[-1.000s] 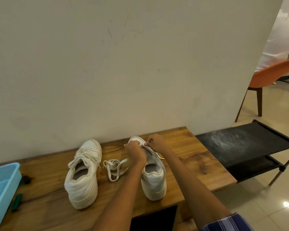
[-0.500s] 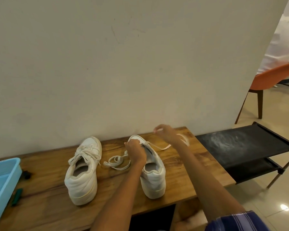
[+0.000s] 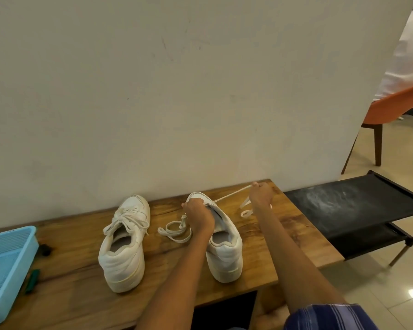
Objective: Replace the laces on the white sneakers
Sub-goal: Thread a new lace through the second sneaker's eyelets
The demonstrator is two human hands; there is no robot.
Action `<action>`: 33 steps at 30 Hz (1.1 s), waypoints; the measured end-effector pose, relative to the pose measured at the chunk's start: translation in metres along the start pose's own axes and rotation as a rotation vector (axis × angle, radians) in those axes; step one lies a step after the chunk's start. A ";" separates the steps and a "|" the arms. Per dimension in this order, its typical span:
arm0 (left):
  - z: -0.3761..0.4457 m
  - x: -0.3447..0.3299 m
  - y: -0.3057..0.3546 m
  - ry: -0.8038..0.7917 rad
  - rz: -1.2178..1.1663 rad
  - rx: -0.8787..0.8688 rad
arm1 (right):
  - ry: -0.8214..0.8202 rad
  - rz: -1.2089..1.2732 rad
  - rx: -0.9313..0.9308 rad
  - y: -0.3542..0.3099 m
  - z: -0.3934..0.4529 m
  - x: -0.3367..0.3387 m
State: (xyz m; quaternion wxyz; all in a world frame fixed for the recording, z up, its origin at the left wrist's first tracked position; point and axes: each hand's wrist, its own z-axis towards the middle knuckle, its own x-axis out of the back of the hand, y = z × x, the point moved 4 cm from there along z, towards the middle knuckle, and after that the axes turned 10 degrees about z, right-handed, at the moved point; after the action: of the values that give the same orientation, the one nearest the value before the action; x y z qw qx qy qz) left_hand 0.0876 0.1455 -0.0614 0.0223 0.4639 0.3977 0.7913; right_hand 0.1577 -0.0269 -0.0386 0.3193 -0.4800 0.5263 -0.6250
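Two white sneakers stand heel-first toward me on a wooden table (image 3: 296,225). The left sneaker (image 3: 125,244) is laced and untouched. My left hand (image 3: 198,216) grips the front of the right sneaker (image 3: 224,248), near its toe. My right hand (image 3: 260,196) is out to the right and pinches a white lace (image 3: 231,194) that runs taut from the shoe's front eyelets. The lace's free end dangles in loops below that hand. The lace's other part (image 3: 175,231) lies coiled between the two shoes.
A light blue plastic basket (image 3: 7,260) sits at the table's left end, with a green object (image 3: 32,279) and a small black item (image 3: 44,248) beside it. A black fabric shoe rack (image 3: 348,206) stands right of the table. An orange chair (image 3: 396,108) holds a seated person beyond.
My right hand has moved from the shoe's front out to the right and back, drawing the lace taut through the eyelets. My left hand stayed on the shoe.
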 end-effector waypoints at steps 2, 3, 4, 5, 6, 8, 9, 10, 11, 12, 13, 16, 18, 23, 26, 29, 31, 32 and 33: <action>0.002 -0.002 -0.001 -0.004 0.004 -0.010 | -0.046 0.074 -0.012 0.001 0.004 0.003; 0.001 -0.001 0.001 -0.004 -0.010 -0.020 | -0.135 0.044 0.052 0.000 0.003 -0.001; 0.000 0.003 0.003 0.009 -0.033 -0.040 | -0.229 -0.016 0.096 -0.001 -0.001 -0.008; -0.001 0.008 0.004 0.036 -0.061 -0.020 | -0.317 -0.070 0.109 0.001 -0.006 -0.014; -0.002 0.015 0.004 0.060 -0.079 0.015 | -0.399 -0.097 0.094 0.001 -0.011 -0.019; -0.003 0.026 -0.005 0.136 -0.101 0.203 | -0.530 -0.092 0.063 -0.003 -0.021 -0.025; -0.004 0.029 -0.013 0.124 -0.143 0.322 | -0.593 -0.109 0.049 -0.007 -0.026 -0.028; -0.004 0.026 -0.022 0.053 -0.180 0.430 | -0.657 -0.164 0.043 -0.013 -0.033 -0.031; -0.006 0.024 -0.029 -0.064 -0.199 0.533 | -0.722 -0.240 0.046 -0.017 -0.040 -0.036; -0.007 0.018 -0.036 -0.192 -0.198 0.603 | -0.773 -0.329 0.061 -0.019 -0.046 -0.041; -0.008 0.014 -0.040 -0.295 -0.207 0.638 | -0.797 -0.401 0.087 -0.020 -0.053 -0.046; 0.006 0.005 -0.045 -0.376 -0.321 0.587 | -0.758 -0.449 0.144 -0.016 -0.055 -0.055; 0.013 0.005 -0.045 -0.368 -0.419 0.635 | -0.747 -0.437 0.163 -0.017 -0.055 -0.054; 0.039 0.045 -0.031 -0.028 -0.622 0.561 | -0.736 -0.401 0.152 -0.031 -0.051 -0.040; 0.066 0.086 -0.004 0.088 -0.656 0.370 | -0.616 -0.237 0.135 -0.055 -0.044 -0.034; 0.082 0.127 0.033 0.113 -0.674 0.174 | -0.585 -0.188 0.209 -0.090 -0.049 -0.032; 0.087 0.151 0.059 0.107 -0.652 0.039 | -0.593 -0.165 0.276 -0.116 -0.055 -0.031; 0.087 0.160 0.070 0.094 -0.655 -0.011 | -0.589 -0.132 0.299 -0.127 -0.058 -0.030; 0.086 0.172 0.083 0.089 -0.667 -0.053 | -0.576 -0.069 0.315 -0.144 -0.061 -0.025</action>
State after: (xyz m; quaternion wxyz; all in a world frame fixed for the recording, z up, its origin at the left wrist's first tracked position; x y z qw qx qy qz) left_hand 0.0819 0.2107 0.1374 0.2746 0.2725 0.5076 0.7699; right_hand 0.1245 0.0522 0.0942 0.5039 -0.5993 0.2946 -0.5479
